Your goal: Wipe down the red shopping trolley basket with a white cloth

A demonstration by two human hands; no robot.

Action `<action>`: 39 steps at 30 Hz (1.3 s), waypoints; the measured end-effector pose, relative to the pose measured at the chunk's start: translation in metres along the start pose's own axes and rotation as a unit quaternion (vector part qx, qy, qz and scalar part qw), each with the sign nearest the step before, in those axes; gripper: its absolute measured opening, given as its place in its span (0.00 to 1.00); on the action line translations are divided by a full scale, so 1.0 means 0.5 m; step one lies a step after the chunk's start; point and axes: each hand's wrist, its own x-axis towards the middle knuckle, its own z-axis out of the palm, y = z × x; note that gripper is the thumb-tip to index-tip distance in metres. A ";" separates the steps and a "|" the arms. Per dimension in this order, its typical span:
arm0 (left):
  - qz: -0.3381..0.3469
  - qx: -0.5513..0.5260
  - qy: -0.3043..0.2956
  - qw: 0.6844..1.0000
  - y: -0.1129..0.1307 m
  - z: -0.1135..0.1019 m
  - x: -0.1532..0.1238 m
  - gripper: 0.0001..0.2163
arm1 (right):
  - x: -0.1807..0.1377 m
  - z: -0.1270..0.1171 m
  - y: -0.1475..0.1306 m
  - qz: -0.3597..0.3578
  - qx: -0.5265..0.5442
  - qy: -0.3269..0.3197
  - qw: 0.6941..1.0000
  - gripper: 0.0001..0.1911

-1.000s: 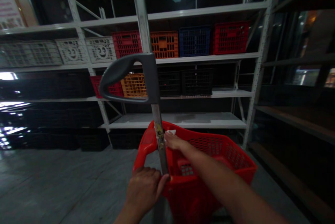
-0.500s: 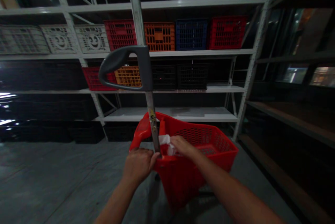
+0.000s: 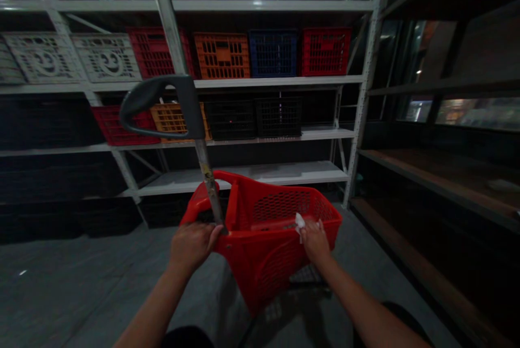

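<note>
A red plastic shopping cart (image 3: 260, 266) with perforated sides stands in front of me. My left hand (image 3: 193, 242) is closed around the cart's near rim by its handle end, beside the base of a metal pole. That pole (image 3: 205, 163) rises from the cart and carries a dark grey loop grip (image 3: 190, 107). My right hand (image 3: 316, 240) holds a crumpled white tissue (image 3: 299, 223) against the cart's near side rim, toward the far right end. Part of the tissue is hidden under the fingers.
White metal shelving (image 3: 260, 83) runs across the back, bearing white, red, orange, blue and black crates, such as an orange crate (image 3: 222, 55). A brown shelf unit (image 3: 439, 174) borders the right side. Grey concrete floor (image 3: 93, 283) extends at left.
My right hand has moved with the tissue from near the pole, rightward along the cart's rim. My left hand keeps its grip. The whole view has shifted, so things sit farther left.
</note>
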 end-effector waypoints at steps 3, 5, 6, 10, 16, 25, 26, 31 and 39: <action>-0.006 0.000 0.011 1.000 -0.001 0.003 0.003 0.23 | 0.005 -0.003 -0.076 -0.025 0.043 -0.024 0.998 0.19; -0.010 0.004 0.023 1.000 -0.002 0.007 0.004 0.23 | 0.014 -0.003 -0.182 -0.078 0.095 -0.057 0.991 0.18; -0.011 0.006 0.030 0.999 -0.004 0.010 0.005 0.22 | 0.019 -0.002 -0.236 -0.109 0.124 -0.057 0.985 0.18; -0.019 0.008 0.053 0.998 -0.021 0.026 0.010 0.21 | 0.041 0.008 -0.351 -0.118 0.178 -0.030 0.976 0.22; -0.014 -0.023 0.029 0.999 -0.071 0.054 0.034 0.22 | 0.038 0.020 -0.120 -0.059 0.058 -0.048 0.995 0.19; 0.005 -0.011 0.008 1.000 -0.108 0.088 0.051 0.23 | 0.025 -0.009 0.195 0.105 -0.050 -0.003 0.993 0.20; 0.005 -0.012 0.007 1.000 -0.108 0.089 0.052 0.24 | 0.027 -0.005 0.186 0.106 -0.044 0.008 0.993 0.20; 0.004 -0.033 -0.007 0.999 -0.106 0.082 0.052 0.24 | 0.031 0.028 0.057 0.049 0.024 0.041 0.998 0.22; 0.004 -0.076 -0.006 0.997 -0.110 0.075 0.051 0.19 | 0.043 0.068 -0.201 -0.076 0.193 0.005 0.978 0.25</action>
